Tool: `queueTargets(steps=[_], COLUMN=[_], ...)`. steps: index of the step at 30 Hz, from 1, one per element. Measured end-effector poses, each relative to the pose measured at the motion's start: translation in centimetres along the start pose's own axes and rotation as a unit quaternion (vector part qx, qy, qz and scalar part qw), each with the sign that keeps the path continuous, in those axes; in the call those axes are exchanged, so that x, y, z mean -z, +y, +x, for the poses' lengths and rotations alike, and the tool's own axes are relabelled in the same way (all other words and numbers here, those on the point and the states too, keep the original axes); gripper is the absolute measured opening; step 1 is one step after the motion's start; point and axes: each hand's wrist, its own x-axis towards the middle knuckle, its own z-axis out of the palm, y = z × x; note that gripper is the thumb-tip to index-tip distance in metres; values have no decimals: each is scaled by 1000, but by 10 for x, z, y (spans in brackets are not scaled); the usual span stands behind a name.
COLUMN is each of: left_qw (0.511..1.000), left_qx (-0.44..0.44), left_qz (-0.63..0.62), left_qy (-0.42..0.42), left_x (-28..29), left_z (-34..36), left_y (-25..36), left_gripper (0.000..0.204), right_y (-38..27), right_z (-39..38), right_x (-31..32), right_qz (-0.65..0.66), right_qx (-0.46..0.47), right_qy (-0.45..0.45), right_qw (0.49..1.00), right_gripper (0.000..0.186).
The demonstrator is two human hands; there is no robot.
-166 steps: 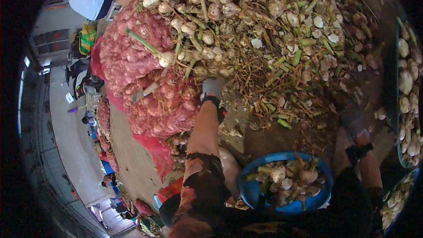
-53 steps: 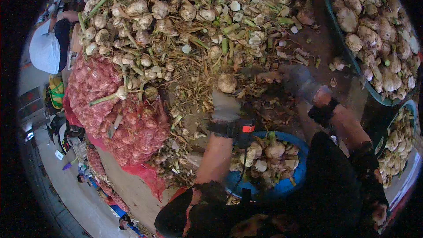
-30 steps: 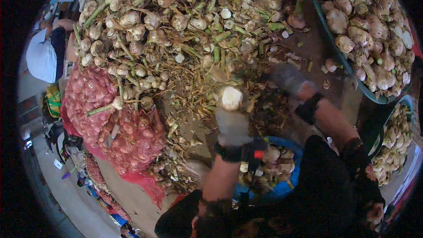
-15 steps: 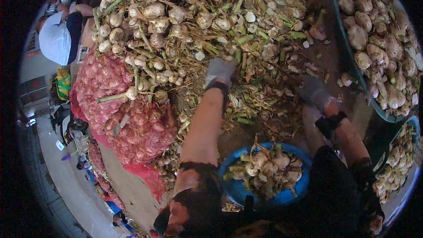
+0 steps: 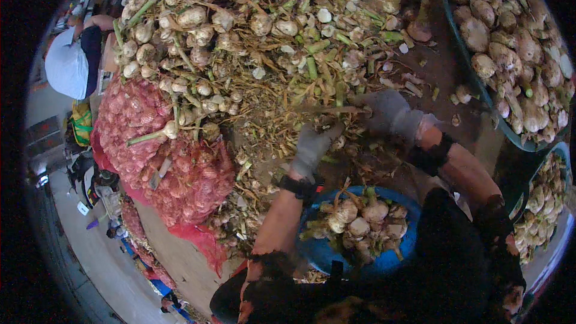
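Over the work surface, my left hand (image 5: 313,149), in a grey glove, is closed around a garlic bulb (image 5: 338,142) that shows only partly beyond its fingers. My right hand (image 5: 390,113), gloved too and a little blurred, is closed at the right end of a thin straight blade, seemingly a knife (image 5: 330,109). The blade points left, just above my left hand; its handle is hidden in the glove. Ahead of both hands spreads a heap of garlic (image 5: 258,24) with stems and dry leaves. Close to my body sits a blue basin (image 5: 414,216) with trimmed garlic bulbs (image 5: 360,227).
At the right stands a large green tub (image 5: 474,87) full of bulbs, with another filled container (image 5: 543,204) nearer. Red mesh sacks (image 5: 174,174) of garlic lie at the left. A person in a pale cap (image 5: 71,63) is at the far left.
My left hand has drawn back from the heap toward me, now with a bulb. The right hand has moved left and up beside it, and the blade now shows. The view has shifted slightly.
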Motion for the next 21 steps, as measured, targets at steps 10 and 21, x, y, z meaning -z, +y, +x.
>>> queueTargets(steps=[10, 21], left_qw=[822, 914], left_qx=[34, 44], left_qz=[-547, -400], left_qy=[-155, 46], left_x=[27, -43], left_z=[15, -9], left_y=[-40, -27], left_gripper=[32, 25], right_y=[82, 6], right_z=[-30, -16], right_x=[-49, -42], right_qz=[-50, -85], right_qx=[-37, 95], right_qy=[169, 124], right_qw=[984, 984], right_gripper=[37, 37])
